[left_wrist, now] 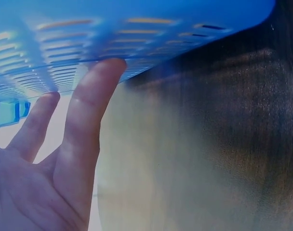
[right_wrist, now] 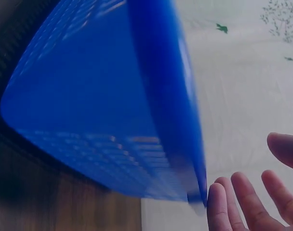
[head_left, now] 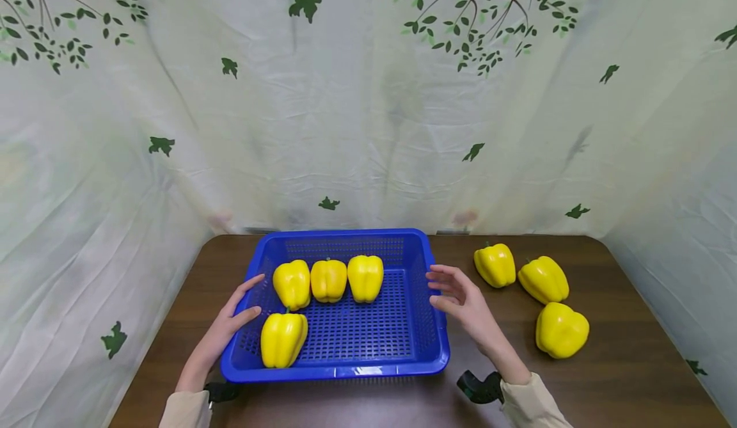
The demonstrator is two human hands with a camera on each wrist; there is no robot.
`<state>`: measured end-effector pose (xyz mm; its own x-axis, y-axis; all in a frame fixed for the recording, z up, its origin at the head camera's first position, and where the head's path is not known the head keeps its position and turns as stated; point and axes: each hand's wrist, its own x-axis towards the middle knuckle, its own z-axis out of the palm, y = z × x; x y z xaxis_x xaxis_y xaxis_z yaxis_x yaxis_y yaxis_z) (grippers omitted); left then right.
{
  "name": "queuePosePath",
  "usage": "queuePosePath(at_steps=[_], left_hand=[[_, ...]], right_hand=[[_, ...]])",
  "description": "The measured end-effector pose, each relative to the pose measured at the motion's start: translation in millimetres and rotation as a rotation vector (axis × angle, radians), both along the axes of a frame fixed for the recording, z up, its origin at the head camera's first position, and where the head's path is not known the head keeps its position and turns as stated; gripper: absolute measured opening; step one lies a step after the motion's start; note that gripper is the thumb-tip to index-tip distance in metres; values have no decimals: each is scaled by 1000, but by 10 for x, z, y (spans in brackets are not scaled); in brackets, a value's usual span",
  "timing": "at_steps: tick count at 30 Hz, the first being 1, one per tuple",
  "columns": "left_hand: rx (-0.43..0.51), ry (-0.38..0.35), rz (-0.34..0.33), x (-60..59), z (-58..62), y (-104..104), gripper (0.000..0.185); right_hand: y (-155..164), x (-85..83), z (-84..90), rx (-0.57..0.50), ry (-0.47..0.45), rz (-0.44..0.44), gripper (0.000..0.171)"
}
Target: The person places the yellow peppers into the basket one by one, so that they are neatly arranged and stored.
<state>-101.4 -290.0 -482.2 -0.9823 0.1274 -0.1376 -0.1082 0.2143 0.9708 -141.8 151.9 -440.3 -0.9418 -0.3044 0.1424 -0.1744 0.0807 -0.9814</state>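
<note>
No writing shows on the blue perforated plastic basket (head_left: 428, 325) holding four yellow bell peppers (head_left: 328, 280). The left hand (head_left: 233, 322) touches its left wall with straight fingers; the right hand (head_left: 460, 297), fingers spread wide, hovers at its right rim. Three loose yellow peppers (head_left: 544, 279) lie right on the dark wooden table (head_left: 622, 377).

Even soft light, wide-angle edge bending, blurred wrist views.

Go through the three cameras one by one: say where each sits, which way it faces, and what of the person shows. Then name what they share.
Head: worn on the head, looking forward and down at the blue basket holding four yellow peppers, on the brown table; left hand, right hand and both sleeves show.
Left wrist: beside the basket's perforated wall, close up; fingers touch it.
Right wrist: looks along the basket's outer wall toward the leaf-print cloth; fingertips show.
Shared: all three views show the basket.
</note>
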Motion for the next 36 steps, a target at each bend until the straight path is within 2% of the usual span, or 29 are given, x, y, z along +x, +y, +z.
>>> queuePosePath(at_steps=[8, 18, 26, 36], left_hand=[[6, -5, -9, -4, 9, -6, 57], [-14, -1, -3, -6, 1, 0, 58], [5, -4, -7, -4, 6, 6, 57], [-13, 19, -10, -17, -9, -16, 57]], right_hand=[[131, -27, -23, -22, 13, -14, 48], [333, -103, -68, 10, 40, -76, 50], [534, -210, -98, 102, 10, -182, 56], [743, -329, -130, 168, 61, -250, 59]])
